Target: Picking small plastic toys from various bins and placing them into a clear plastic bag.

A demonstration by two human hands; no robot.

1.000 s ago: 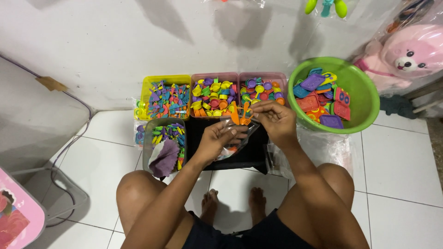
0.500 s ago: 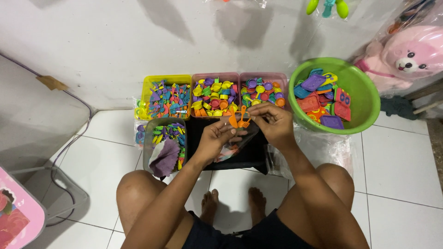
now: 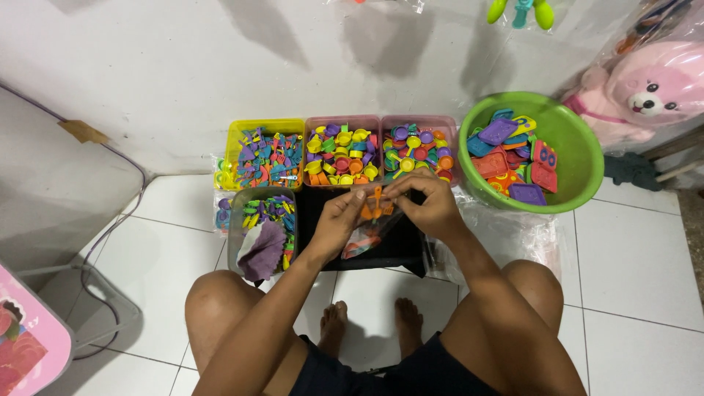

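The left hand held a clear bag open while the right hand pinched orange utensils just above its mouth, needing a careful push inside.

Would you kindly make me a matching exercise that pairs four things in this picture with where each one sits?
Things:
1. green basin
2. yellow box
3. clear bag
4. pink teddy

Places:
A. far left of the row of boxes by the wall
B. between the left hand and right hand
C. top right corner, wrapped in plastic
D. right of the two pink boxes, holding flat toy pieces

Pairs: 1-D, 2-A, 3-B, 4-C
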